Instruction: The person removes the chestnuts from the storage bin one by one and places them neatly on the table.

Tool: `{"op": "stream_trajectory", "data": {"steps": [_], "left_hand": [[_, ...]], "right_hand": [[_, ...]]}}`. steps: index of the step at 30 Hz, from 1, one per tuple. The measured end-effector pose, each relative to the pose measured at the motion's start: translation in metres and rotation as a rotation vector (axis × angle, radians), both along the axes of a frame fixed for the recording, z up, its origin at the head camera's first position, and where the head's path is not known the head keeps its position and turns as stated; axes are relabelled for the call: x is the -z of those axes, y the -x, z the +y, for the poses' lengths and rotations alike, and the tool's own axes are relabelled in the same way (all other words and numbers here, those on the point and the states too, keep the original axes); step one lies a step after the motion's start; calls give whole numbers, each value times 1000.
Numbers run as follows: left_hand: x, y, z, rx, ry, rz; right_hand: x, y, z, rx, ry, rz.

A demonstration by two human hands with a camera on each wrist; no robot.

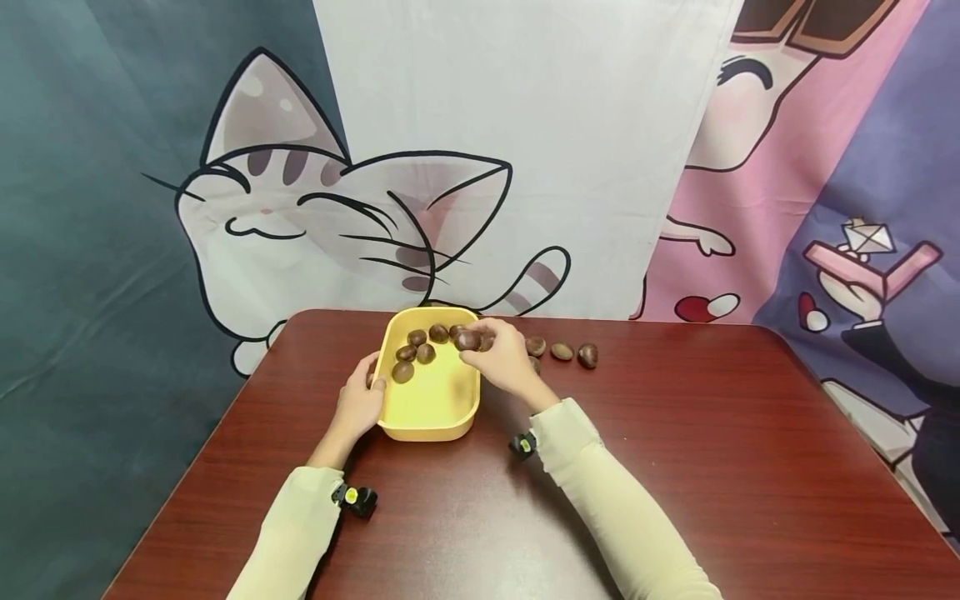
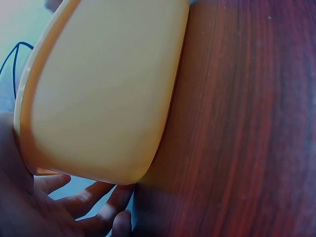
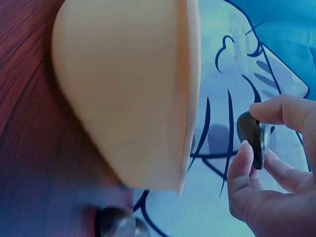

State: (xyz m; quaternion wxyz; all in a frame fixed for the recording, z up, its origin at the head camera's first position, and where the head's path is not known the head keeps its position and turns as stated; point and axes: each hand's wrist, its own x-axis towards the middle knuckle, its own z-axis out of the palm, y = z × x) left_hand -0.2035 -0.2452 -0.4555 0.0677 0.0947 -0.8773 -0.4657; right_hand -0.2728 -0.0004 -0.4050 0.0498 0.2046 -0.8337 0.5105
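Observation:
A yellow plastic box [image 1: 435, 400] stands on the table with several glossy brown, chestnut-like pieces [image 1: 425, 353] in its far left part. My left hand [image 1: 360, 400] holds the box by its left side, the thumb at the rim. In the left wrist view its fingers [image 2: 81, 200] spread along the outer wall. Over the box's far right corner, my right hand [image 1: 504, 357] pinches a brown chestnut-like piece [image 3: 250, 134] between thumb and fingertips. That piece is above the rim, and the hand hides part of the box's right edge.
Just right of the box, several more brown pieces [image 1: 588, 356] lie near the back edge of the dark red wooden table [image 1: 675, 433]. A printed cartoon cloth [image 1: 600, 125] hangs right behind the table. A small black camera [image 1: 522, 444] sits on the right wrist.

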Motion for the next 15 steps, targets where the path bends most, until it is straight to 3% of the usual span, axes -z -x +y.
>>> {"op": "stream_trajectory", "data": {"steps": [7,15], "left_hand": [[1,0,0,6,-17,4],[1,1,-2,8,-7,5]], "right_hand": [[5,6,31,19,16,-10],[15,15,72,78,-45,-39]]}}
